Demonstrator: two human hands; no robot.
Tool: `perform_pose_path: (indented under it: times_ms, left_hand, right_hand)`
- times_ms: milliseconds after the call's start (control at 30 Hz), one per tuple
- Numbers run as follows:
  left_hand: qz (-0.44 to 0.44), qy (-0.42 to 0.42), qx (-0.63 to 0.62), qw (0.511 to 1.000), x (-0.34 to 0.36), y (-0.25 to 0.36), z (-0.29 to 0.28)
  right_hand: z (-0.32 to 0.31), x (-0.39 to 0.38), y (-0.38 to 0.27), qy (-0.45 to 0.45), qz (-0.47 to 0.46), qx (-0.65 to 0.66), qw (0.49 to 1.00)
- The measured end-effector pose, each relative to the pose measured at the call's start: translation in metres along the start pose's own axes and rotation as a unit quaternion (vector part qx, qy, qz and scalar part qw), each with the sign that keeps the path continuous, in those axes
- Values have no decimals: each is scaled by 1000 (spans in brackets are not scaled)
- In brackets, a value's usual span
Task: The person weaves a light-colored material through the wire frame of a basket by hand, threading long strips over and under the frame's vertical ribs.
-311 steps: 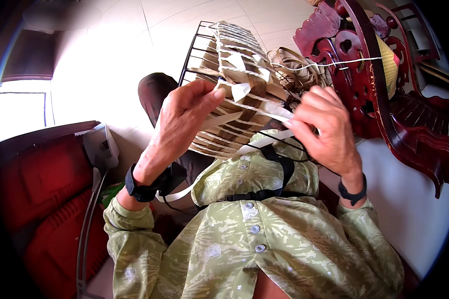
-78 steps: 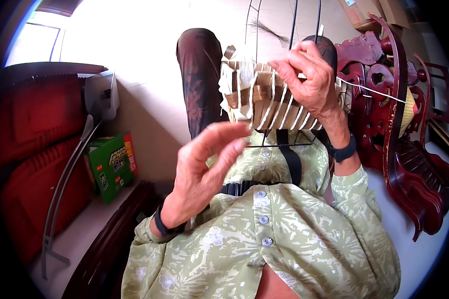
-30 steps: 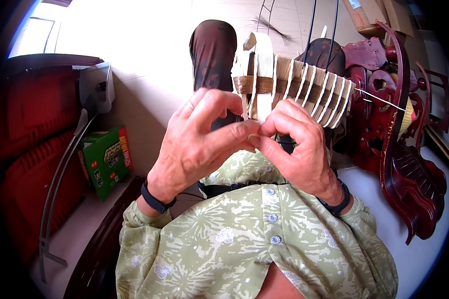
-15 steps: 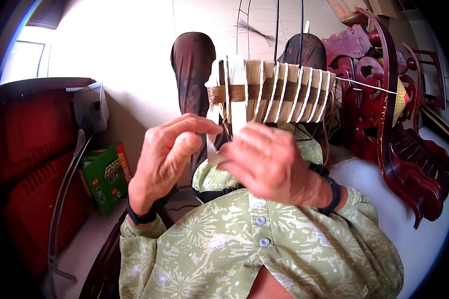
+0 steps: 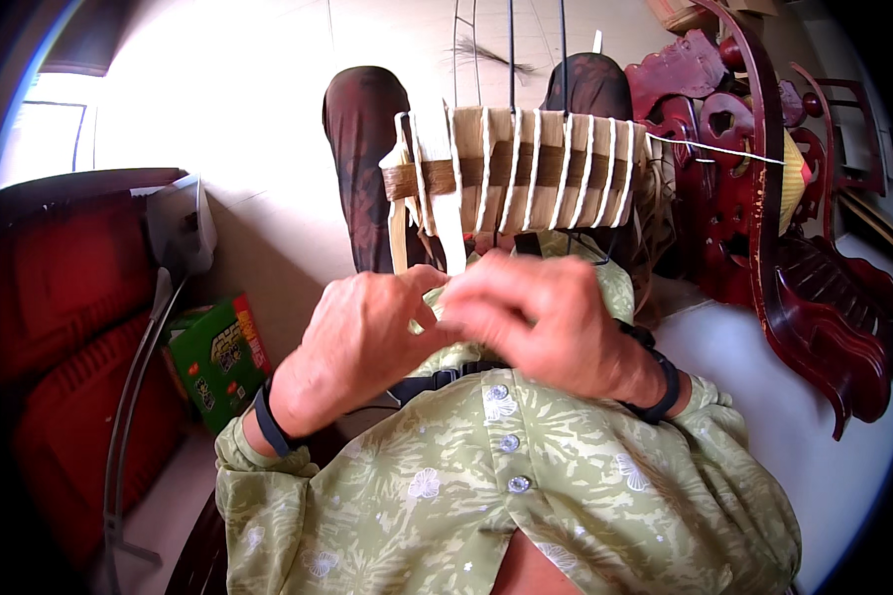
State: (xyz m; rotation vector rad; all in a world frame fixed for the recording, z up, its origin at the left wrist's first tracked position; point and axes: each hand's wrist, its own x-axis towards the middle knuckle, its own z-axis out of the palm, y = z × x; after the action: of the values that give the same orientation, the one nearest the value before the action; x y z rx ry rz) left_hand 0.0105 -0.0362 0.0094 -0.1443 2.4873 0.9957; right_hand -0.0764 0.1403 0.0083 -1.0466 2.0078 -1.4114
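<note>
A woven band of pale flat strips (image 5: 558, 210) lies across in front of my knees, with a brown strip (image 5: 503, 169) running along it and white cord (image 5: 534, 169) wrapped round it at intervals. At its left end a wider pale flat strip (image 5: 449, 213) hangs down to my fingers. My right hand (image 5: 556, 317) is closed at that strip's lower end; its fingertips are slightly blurred. Close against it, my left hand (image 5: 357, 327) has its thumb and fingers curled together; what they hold is hidden. A second pale strip (image 5: 398, 238) drops behind the left hand.
Thin dark metal rods (image 5: 512, 59) rise behind the band. White cord (image 5: 714, 149) stretches from its right end to a carved dark-red wooden chair (image 5: 764, 198). To the left are a green box (image 5: 213, 357), a grey metal stand (image 5: 134, 416) and red padded seating (image 5: 89, 367).
My left hand has moved right and its fingers have curled in, closer to the right hand. The wide strip now hangs between both hands. The band appears slightly left in view.
</note>
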Motion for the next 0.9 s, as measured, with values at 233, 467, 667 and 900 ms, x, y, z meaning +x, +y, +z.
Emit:
perform_pose_path:
  times_ms: [233, 467, 667, 900]
  left_hand:
    - [91, 51, 8, 995, -26, 7, 11]
    - [59, -16, -174, 983, -41, -14, 0]
    - [-99, 42, -493, 863, -6, -6, -16]
    - [-96, -9, -497, 863, -24, -24, -6]
  right_hand:
    - [-5, 2, 15, -106, 284, 42, 952]
    - [8, 15, 28, -28, 237, 85, 967]
    - [24, -16, -2, -185, 19, 19, 982]
    - [-1, 9, 23, -118, 321, 250, 906]
